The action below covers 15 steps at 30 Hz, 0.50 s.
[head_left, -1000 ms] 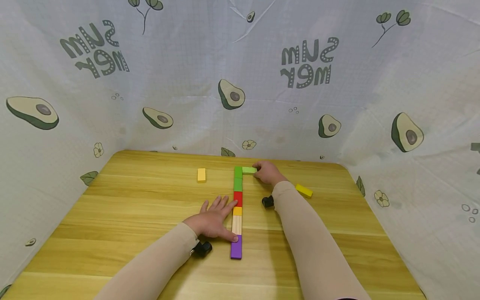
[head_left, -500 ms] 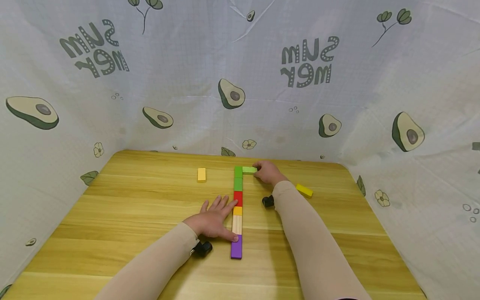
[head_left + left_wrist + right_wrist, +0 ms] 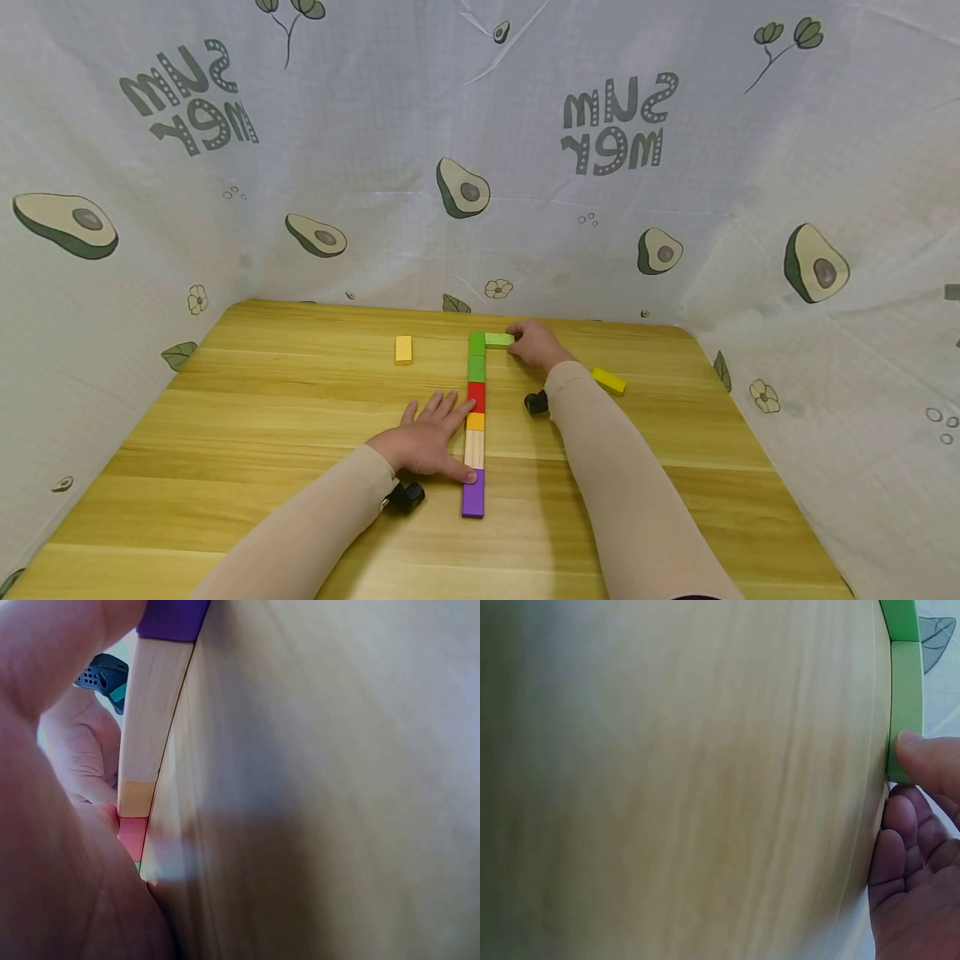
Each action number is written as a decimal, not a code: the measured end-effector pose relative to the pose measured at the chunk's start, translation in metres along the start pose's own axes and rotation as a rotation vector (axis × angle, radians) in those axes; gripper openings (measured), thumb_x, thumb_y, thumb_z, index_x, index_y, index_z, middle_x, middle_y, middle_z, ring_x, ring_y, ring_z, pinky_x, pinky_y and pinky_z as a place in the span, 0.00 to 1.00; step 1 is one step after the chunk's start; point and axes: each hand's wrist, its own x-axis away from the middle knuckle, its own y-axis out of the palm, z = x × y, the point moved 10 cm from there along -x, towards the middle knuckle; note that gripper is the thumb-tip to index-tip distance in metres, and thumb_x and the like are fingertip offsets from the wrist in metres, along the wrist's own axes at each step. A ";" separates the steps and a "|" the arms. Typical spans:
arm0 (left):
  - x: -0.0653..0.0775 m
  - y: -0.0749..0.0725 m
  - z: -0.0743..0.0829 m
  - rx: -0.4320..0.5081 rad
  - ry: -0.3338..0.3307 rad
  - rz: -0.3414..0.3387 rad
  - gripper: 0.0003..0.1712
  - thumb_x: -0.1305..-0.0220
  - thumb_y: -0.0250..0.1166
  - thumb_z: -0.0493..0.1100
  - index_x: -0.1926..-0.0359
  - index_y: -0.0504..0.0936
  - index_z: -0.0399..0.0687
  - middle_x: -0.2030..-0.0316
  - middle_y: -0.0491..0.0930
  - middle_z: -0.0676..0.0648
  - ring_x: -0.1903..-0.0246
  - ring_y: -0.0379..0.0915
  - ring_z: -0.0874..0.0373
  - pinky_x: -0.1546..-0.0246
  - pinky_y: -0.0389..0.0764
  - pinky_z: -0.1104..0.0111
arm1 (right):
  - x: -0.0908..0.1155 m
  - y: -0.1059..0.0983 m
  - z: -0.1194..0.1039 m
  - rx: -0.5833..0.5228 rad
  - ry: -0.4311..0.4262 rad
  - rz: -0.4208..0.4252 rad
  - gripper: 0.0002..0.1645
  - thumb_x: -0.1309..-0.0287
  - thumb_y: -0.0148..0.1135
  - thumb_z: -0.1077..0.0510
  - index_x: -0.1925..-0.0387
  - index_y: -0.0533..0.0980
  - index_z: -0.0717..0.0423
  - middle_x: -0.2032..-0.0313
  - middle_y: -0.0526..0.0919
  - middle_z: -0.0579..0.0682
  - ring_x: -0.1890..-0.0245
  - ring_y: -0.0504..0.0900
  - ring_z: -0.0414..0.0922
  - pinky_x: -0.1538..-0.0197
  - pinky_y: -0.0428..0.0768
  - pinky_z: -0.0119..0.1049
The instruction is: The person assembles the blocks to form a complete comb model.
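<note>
A straight row of wooden blocks runs away from the person: a purple block (image 3: 473, 495), a plain wood block (image 3: 474, 450), an orange block (image 3: 476, 422), a red block (image 3: 477, 392) and two green blocks (image 3: 477, 368). My left hand (image 3: 423, 442) lies spread beside the row, thumb on the purple block's far end and a fingertip on the red block. At the row's far end a light green block (image 3: 497, 341) sticks out to the right, its end against the green one. My right hand (image 3: 534, 345) pinches its outer end; in the right wrist view the thumb (image 3: 930, 759) presses its side.
A pale yellow block (image 3: 403, 350) lies left of the row's far end. To the right, partly behind the right sleeve, is a bright yellow block (image 3: 608, 382). A printed curtain (image 3: 390, 125) hangs right behind the wooden table (image 3: 300, 383).
</note>
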 end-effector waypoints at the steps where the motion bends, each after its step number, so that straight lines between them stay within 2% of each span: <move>1: 0.000 0.000 0.000 0.001 0.000 0.000 0.70 0.47 0.73 0.75 0.14 0.43 0.65 0.14 0.36 0.46 0.15 0.27 0.44 0.20 0.30 0.37 | 0.000 0.000 0.000 0.003 -0.001 0.000 0.29 0.30 0.65 0.59 0.31 0.76 0.62 0.37 0.82 0.62 0.37 0.79 0.57 0.28 0.75 0.51; 15: 0.001 0.000 0.002 0.029 0.017 -0.007 0.71 0.48 0.73 0.76 0.14 0.43 0.67 0.14 0.35 0.44 0.15 0.26 0.43 0.20 0.28 0.36 | 0.002 -0.002 0.003 -0.031 0.001 -0.011 0.31 0.31 0.65 0.58 0.29 0.74 0.61 0.36 0.80 0.63 0.36 0.78 0.58 0.28 0.74 0.52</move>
